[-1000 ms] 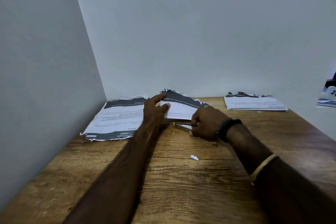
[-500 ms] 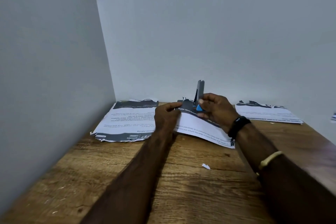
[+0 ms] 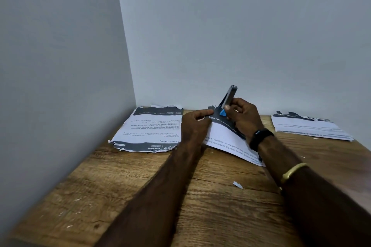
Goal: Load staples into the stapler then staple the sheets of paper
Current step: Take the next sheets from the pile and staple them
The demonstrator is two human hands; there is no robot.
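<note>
Head cam: wood-grain table carries three paper piles, at 10, 12 and 2 o'clock. Both forearms stretch toward 12. Right hand fingers wrap the grey stapler, its top tilted up; left hand fingers pinch the middle sheets. One tiny scrap nearby.
</note>
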